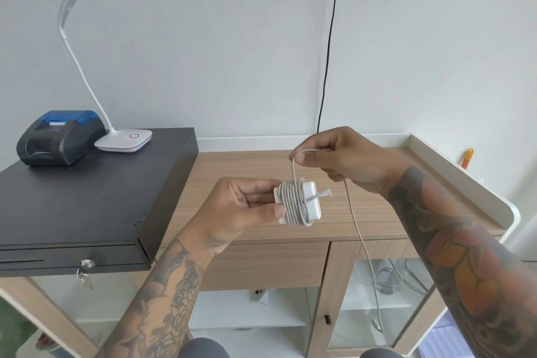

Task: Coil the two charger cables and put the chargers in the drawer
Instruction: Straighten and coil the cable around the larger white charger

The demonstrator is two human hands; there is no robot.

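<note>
My left hand (238, 206) grips a white square charger (311, 197) by its left edge, held above the wooden counter (247, 166). Several turns of its white cable (293, 203) are wrapped around the charger body. My right hand (343, 157) pinches the cable a little above and to the right of the charger. The loose end of the cable (366, 253) hangs from that hand down past the counter's front edge. A closed wooden drawer front (267, 264) sits under the counter, below my left hand. No second charger is visible on the counter.
A black cash drawer box (87, 197) stands on the left with keys (84, 273) in its lock. On it sit a small black and blue printer (58, 136) and a white desk lamp (125, 139). A black wire (328, 52) runs down the wall. Glass-door cabinets below hold cables.
</note>
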